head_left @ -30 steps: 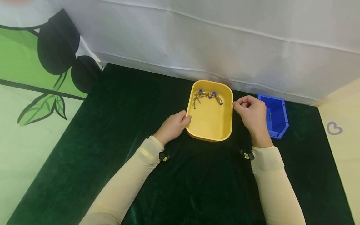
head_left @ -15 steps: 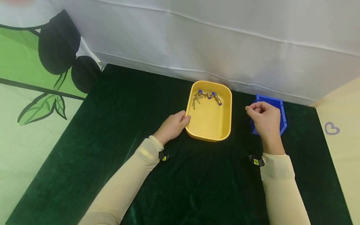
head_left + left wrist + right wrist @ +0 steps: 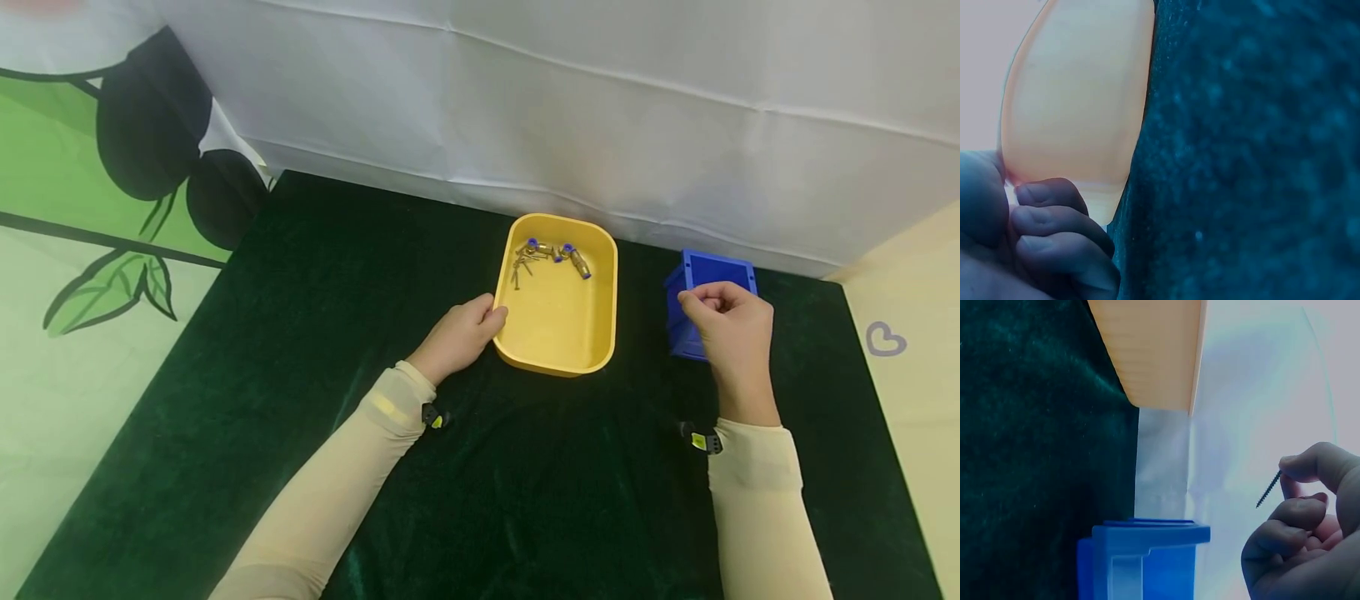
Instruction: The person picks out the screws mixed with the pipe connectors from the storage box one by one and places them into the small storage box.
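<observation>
My left hand (image 3: 459, 337) grips the left rim of a yellow plastic tray (image 3: 555, 329), thumb over the edge. In the left wrist view the curled fingers (image 3: 1054, 222) lie against the outside of the tray's wall. At the tray's far end lie several small screws (image 3: 517, 275) and several brass fittings (image 3: 580, 263) with blue ends. My right hand (image 3: 738, 346) is raised in front of a blue bin (image 3: 682, 329), hiding part of it. Between thumb and forefinger it pinches a dark threaded screw (image 3: 1269, 489), point slanting down, seen clearly only in the right wrist view.
A dark green cloth (image 3: 360, 250) covers the table. White fabric (image 3: 562, 108) hangs as a wall along the back edge, just behind the tray and the bin. A printed panel (image 3: 97, 208) stands at the left.
My right hand has moved right and slightly nearer, from the tray's right rim to in front of the blue bin. The left hand keeps its grip on the tray.
</observation>
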Available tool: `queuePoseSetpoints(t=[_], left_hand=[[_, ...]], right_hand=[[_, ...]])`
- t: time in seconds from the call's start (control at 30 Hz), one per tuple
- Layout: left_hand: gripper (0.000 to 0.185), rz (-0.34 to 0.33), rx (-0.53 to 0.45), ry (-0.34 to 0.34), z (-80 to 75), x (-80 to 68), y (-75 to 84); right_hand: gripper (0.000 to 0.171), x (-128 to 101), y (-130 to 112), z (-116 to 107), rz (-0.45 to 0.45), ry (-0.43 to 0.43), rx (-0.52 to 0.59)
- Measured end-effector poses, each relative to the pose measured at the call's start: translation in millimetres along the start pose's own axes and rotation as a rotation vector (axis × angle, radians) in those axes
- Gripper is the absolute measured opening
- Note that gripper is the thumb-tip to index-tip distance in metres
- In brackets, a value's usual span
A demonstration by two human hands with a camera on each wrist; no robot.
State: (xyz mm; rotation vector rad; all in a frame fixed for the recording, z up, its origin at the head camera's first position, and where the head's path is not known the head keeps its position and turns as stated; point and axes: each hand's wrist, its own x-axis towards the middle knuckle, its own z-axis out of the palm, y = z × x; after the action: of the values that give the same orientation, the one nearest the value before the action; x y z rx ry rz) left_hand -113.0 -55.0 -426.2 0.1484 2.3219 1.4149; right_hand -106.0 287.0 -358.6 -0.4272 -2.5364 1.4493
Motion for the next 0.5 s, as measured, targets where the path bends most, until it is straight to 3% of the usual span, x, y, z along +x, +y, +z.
queuePoseSetpoints(t=[0.5], left_hand=[[0.035, -0.002, -0.007, 0.000, 1.0, 3.2, -2.0]], right_hand=[[0.020, 2, 14, -15, 0.127, 0.076, 0.152]])
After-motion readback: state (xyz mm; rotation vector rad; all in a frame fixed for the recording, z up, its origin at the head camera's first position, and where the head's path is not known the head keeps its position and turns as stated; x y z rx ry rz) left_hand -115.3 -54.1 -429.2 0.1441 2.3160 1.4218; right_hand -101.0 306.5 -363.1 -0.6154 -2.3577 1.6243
